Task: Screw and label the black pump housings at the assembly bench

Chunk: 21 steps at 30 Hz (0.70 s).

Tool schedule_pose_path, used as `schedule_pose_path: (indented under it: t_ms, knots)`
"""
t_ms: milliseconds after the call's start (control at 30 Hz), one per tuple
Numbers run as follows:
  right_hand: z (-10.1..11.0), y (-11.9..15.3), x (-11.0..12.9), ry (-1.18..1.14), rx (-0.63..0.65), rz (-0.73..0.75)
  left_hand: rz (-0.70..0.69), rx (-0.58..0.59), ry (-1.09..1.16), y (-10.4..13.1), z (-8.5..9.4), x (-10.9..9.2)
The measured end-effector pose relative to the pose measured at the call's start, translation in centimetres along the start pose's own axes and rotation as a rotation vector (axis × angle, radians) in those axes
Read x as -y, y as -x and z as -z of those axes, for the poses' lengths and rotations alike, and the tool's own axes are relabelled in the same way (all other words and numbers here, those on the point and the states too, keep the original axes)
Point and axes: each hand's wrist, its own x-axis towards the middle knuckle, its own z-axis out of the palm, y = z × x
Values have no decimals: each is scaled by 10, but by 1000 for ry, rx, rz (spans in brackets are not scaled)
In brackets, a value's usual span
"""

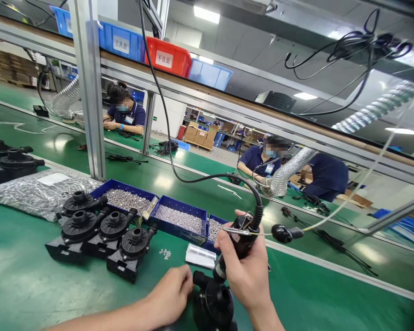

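My right hand [250, 271] is wrapped around a black corded electric screwdriver [242, 241]. The screwdriver is tilted, its lower end down at the top of a black pump [214, 305] on the green bench. My left hand [172, 294] is closed at the pump's left side, close by its side port; whatever its fingers hold is hidden. Several similar black pumps [134, 243] stand grouped to the left. Between them and the pump lie some small nuts or washers [165, 253] and a white-and-silver packet [200, 256].
Blue bins of small metal parts [179, 218] line the back of the bench. At left lies a clear bag of screws [44, 193]. A metal post [88, 92] rises behind it. The screwdriver's cable [169, 138] hangs from above. People work at the bench beyond.
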Motion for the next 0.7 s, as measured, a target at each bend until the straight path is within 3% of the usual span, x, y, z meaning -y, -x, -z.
schedule_pose_path:
  t_ms: [133, 233, 533, 700]
  knots:
    - [-1, 1, -4, -63, 27, 63, 301, 232, 516, 8, -17, -1]
    - [-3, 4, -2, -103, 17, 89, 325, 241, 678, 9, -16, -10]
    - [10, -3, 8, -180, 29, 91, 293, 267, 736, 10, 11, -25]
    - [8, -1, 16, -193, -5, -14, 319, 304, 644, 11, 16, -28]
